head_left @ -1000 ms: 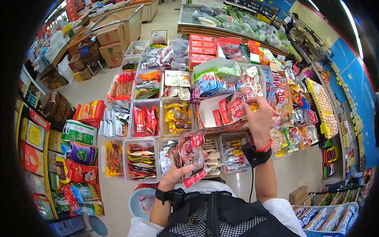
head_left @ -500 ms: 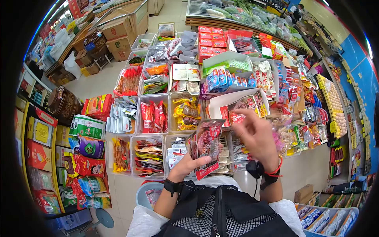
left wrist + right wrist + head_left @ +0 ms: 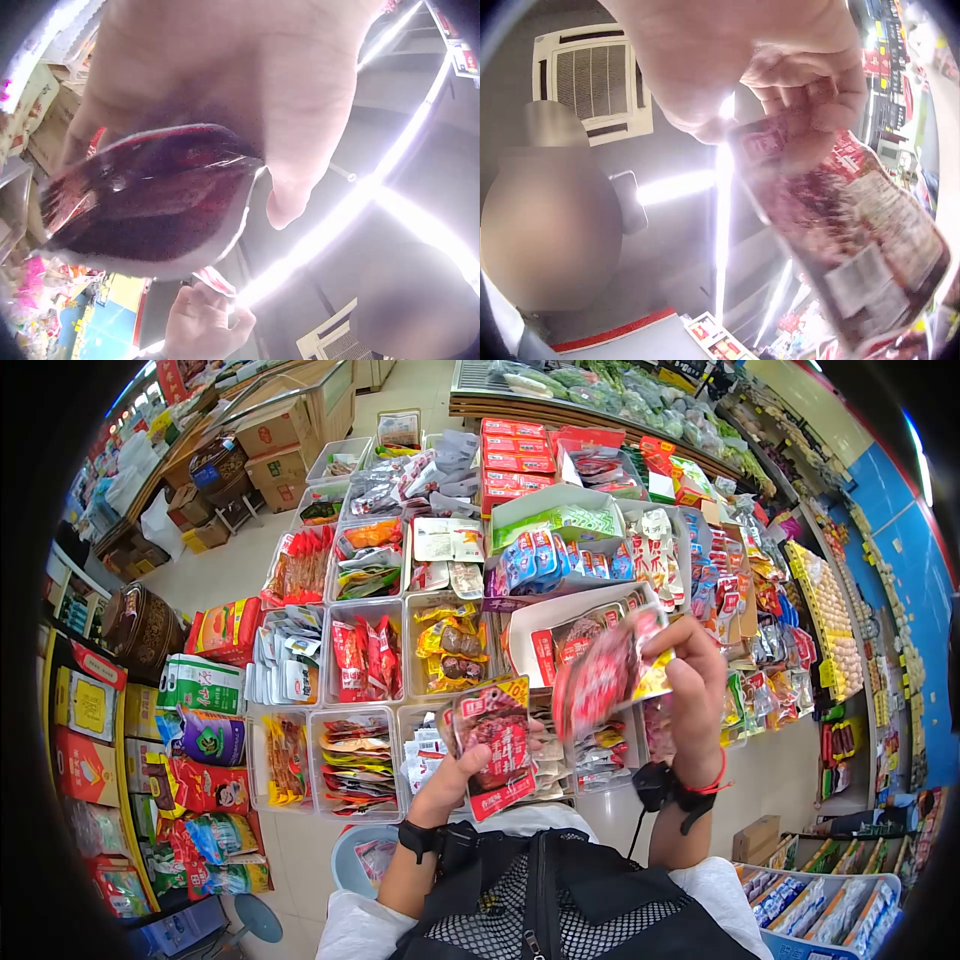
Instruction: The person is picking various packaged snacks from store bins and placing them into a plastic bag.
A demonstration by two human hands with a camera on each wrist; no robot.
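Observation:
My left hand (image 3: 450, 785) grips a flat red snack packet (image 3: 495, 745), its printed front turned up and the thumb lying across it. In the left wrist view, that packet's dark, shiny underside (image 3: 150, 202) bulges below the palm. Out to the right, my right hand (image 3: 697, 675) pinches another red packet (image 3: 600, 680) by its upper corner; it looks blurred in the head view. The right wrist view shows a pale label on this packet (image 3: 840, 217). Behind it stands an open white carton (image 3: 518, 650) with similar red packets (image 3: 575, 640) inside, partly covered by the one I hold.
Clear plastic bins of snacks (image 3: 360, 760) fill the display before me. A carton of blue packets (image 3: 545, 560) stands behind the white one. Red boxes (image 3: 515, 455) are stacked farther back. A light blue bucket (image 3: 350, 870) sits on the floor below the display.
My right hand was at the white carton, then passed nearer my left hand with no packet visible in it; now it holds a red packet before the carton. The left hand's packet has tilted.

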